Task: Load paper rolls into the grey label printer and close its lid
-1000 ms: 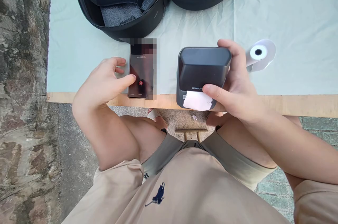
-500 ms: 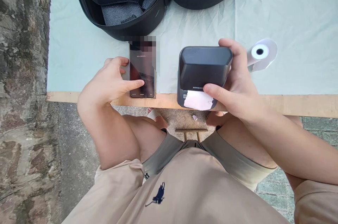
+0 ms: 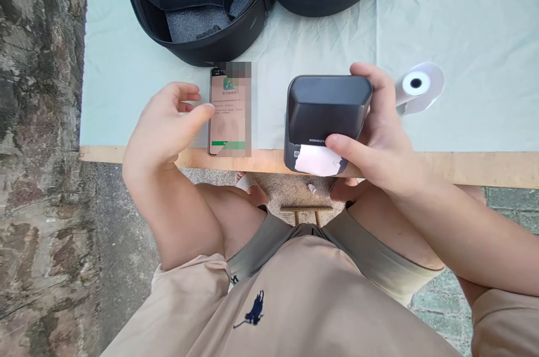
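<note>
Label printer (image 3: 326, 113) sits at the near edge of the table (image 3: 463, 169). My right hand (image 3: 379, 132) clasps it, thumb on the white label (image 3: 316, 159) at its slot. Left of printer: phone (image 3: 225, 115); my left hand (image 3: 162, 127) is loosely spread, forefinger at the phone's edge. Right of printer: paper roll (image 3: 416, 85).

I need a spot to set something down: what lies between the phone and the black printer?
Nothing stands there: the head view shows only bare pale cloth between the phone and the printer.
</note>
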{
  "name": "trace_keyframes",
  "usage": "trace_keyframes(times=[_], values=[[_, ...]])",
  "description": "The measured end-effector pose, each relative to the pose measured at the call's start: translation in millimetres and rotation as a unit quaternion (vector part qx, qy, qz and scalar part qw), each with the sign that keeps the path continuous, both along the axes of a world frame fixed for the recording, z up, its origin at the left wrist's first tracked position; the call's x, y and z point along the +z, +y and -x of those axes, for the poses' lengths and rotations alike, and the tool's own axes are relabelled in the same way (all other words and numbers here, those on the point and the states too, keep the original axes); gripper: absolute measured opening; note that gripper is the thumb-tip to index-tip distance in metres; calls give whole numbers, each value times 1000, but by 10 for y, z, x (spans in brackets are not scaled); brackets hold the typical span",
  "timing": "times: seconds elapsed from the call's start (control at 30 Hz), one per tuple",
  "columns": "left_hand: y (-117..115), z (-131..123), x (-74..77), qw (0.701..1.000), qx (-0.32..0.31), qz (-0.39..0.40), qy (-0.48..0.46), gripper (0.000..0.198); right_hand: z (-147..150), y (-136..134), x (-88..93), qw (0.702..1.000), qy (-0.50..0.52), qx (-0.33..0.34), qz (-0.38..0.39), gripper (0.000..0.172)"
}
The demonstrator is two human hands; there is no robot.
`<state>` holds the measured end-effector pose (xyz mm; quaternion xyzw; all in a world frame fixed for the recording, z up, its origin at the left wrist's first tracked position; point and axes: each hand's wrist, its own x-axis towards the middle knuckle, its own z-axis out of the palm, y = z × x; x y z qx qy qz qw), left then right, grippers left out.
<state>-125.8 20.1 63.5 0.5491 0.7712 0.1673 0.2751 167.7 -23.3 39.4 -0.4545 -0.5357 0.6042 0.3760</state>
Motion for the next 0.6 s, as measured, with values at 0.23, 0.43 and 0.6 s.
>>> trace_keyframes(times=[0.23,0.43,0.6], values=[[19,-9,-83,982,16,-172,-79,29,6,4,6,1000,4,7,-7,77],[-44,23,78,990,-101,99,29,71,7,-1,22,1000,3,10,-2,76],[-48,20,121,977,-135,151,63,85,8,-6,14,1000,-3,-1,1,79]])
